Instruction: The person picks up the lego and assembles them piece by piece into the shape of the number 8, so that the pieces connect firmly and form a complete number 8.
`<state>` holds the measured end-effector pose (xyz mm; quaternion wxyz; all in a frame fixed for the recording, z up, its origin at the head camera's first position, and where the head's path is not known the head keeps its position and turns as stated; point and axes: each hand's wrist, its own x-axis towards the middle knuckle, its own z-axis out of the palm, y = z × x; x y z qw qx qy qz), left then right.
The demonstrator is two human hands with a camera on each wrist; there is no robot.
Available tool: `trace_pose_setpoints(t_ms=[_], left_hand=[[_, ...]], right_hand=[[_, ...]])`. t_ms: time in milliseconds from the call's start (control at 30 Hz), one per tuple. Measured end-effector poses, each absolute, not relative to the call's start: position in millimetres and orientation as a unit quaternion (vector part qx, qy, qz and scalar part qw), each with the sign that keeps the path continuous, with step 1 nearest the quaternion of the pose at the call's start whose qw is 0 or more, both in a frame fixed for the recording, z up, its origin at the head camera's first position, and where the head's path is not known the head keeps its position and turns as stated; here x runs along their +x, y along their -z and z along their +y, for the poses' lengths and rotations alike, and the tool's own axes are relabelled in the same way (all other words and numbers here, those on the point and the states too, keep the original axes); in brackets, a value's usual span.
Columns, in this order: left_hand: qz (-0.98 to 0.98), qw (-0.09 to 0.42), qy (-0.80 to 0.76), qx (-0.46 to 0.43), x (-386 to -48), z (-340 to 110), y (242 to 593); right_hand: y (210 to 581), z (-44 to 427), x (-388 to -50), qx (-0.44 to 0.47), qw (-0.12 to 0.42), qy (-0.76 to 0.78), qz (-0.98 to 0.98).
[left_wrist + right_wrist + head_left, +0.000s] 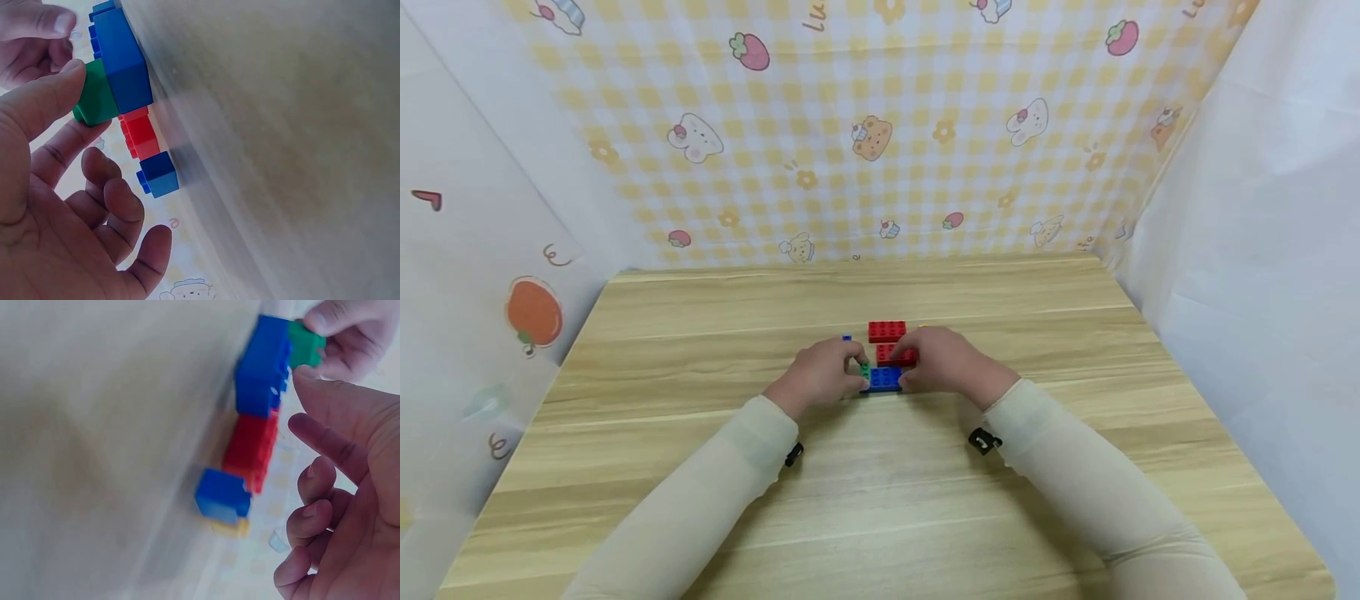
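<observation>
thumb and forefinger of the left hand point(820, 372) pinch a green brick point(98, 94), the gap between them no wider than the brick itself, while the other fingers of that hand curl loosely beneath. the right hand point(951, 362) has hold of nothing that shows: in the right wrist view its thumb and forefinger stand a little apart, and the remaining fingers bend slackly toward the palm. its thumb is close to the right end of a long blue brick point(886, 379); whether the two touch is unclear.

the green brick sits on the studded top of the long blue brick, at its left end; how firmly it is pressed down does not show. the long blue brick lies flat, studs up, on a wooden table point(880, 517), between the two hands.

beyond it lie a nearer red brick point(895, 362), partly covered by the right forefinger in the head view, and a farther red brick point(887, 332), both with studs up. a small blue brick point(159, 175) is past the left hand. over on the right hand's side, another blue brick point(219, 495) stands near a yellow brick point(229, 527), which is mostly hidden.

both arms wear pale sleeves point(700, 500), and a yellow checked cloth point(760, 108) with cartoon animals and strawberries hangs behind the table.
</observation>
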<state>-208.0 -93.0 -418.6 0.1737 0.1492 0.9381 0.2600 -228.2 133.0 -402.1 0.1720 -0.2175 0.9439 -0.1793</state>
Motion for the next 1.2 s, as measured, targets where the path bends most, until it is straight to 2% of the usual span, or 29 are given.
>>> trace_pose_setpoints(t_ms=[200, 533, 1200], left_hand=[[0.937, 0.173, -0.268, 0.14, -207.1, -92.1, 420.4], [0.936, 0.174, -0.274, 0.135, -205.9, -93.1, 420.8], [0.938, 0.174, -0.267, 0.137, -205.4, -93.0, 420.2]], right_hand=[[396.1, 155.2, -231.1, -0.205, 0.16, 0.189, 0.947], [407.8, 182.7, -233.4, -0.182, 0.155, 0.195, 0.951], [418.0, 181.8, -236.8, -0.184, 0.16, 0.182, 0.953]])
